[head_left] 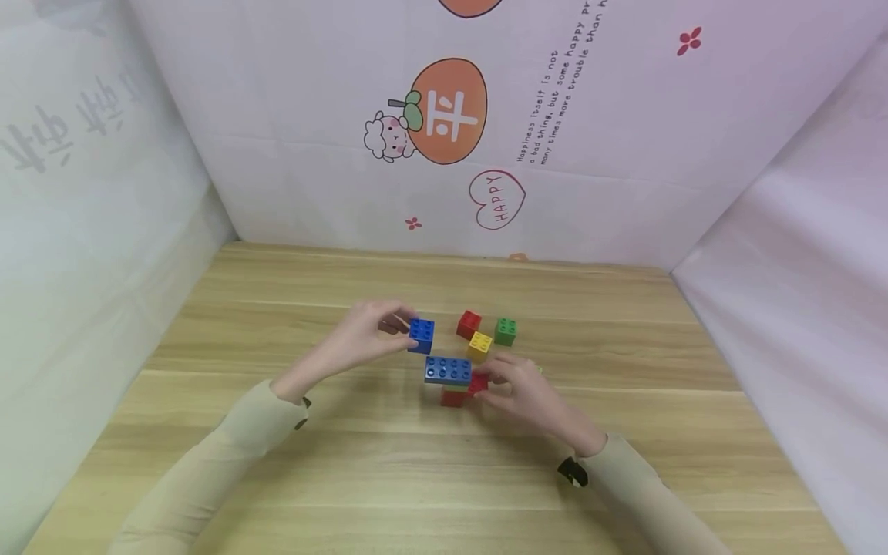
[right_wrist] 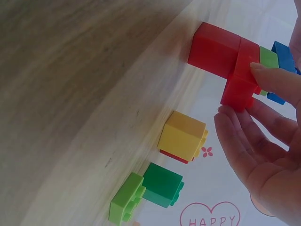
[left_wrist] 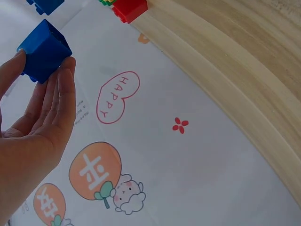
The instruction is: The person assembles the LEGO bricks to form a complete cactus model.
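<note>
My left hand [head_left: 357, 335] pinches a blue toy block [head_left: 421, 335] between thumb and fingers, held just beyond and left of a small stack. In the left wrist view, that block [left_wrist: 46, 49] is tilted, clear of the table. The stack has a long blue brick [head_left: 447, 371] on top, a light green brick [right_wrist: 268, 59] under it, then a red brick [right_wrist: 244, 61] and a red block [right_wrist: 214, 47] at the bottom. My right hand [head_left: 523, 389] grips the stack's overhanging upper red brick, thumb on one side and fingers on the other.
Beyond the stack stand a red block [head_left: 468, 324], a yellow block [head_left: 479, 346] and a green block [head_left: 506, 331]. A light green brick [right_wrist: 126, 200] lies beside the green one, mostly hidden by my right hand in the head view. A printed white sheet [head_left: 312, 185] borders the wooden table [head_left: 388, 478].
</note>
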